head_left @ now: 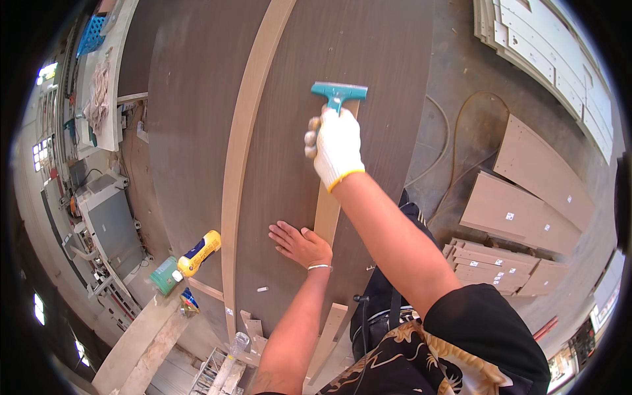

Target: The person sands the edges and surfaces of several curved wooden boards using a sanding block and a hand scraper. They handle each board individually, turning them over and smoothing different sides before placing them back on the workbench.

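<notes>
Scraping strip w/ teal scraper.

teal scraper, white yellow-cuffed glove, dark brown wood-grain panel

Right hand, up at twelve o'clock, wears a white knit work glove with a yellow band at the cuff. Left hand is bare, a thin silver bracelet on its wrist. At five o'clock, a short black sleeve with a gold-and-cream pattern.
</notes>
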Demonstrator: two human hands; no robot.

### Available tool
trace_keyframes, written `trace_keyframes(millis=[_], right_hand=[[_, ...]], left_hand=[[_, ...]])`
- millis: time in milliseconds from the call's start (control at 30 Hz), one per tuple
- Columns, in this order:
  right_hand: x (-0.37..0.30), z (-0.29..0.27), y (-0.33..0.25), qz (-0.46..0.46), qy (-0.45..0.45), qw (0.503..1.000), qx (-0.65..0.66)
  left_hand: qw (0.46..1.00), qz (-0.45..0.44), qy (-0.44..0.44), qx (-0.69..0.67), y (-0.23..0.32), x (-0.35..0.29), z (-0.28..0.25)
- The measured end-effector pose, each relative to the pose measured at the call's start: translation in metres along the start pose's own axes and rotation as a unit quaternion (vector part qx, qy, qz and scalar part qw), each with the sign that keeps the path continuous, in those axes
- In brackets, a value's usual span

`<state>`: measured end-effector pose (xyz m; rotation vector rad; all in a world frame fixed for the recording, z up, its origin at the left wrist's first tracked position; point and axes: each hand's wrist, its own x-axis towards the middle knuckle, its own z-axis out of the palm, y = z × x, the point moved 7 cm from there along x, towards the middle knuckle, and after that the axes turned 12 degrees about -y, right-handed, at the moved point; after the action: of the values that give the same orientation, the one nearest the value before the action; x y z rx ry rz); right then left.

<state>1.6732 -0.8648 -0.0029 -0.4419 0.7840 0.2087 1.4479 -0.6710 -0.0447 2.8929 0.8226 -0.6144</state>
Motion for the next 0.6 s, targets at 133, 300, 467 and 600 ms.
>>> trace_keyframes(millis=[133,300,467,600], right_hand=[[-0.006,-0.007,0.008,0.056,0.029,0.998,-0.011],[-0.003,-0.016,0.009,0.056,0.027,0.998,0.017],[-0.002,-0.013,-0.003,0.01,-0.027,0.998,0.055],[-0.005,-0.02,-0.001,0.05,0.003,0.998,0.033]], left_hand=[[1.0,0.002,-0.002,0.0,0.0,-0.001,0.0],[1.0,0.006,0.002,0.001,0.0,-0.001,0.001],[1.0,0.003,-0.003,0.0,0.001,0.0,0.001],[1.0,0.0,-0.009,0.002,0.0,0.0,0.002]])
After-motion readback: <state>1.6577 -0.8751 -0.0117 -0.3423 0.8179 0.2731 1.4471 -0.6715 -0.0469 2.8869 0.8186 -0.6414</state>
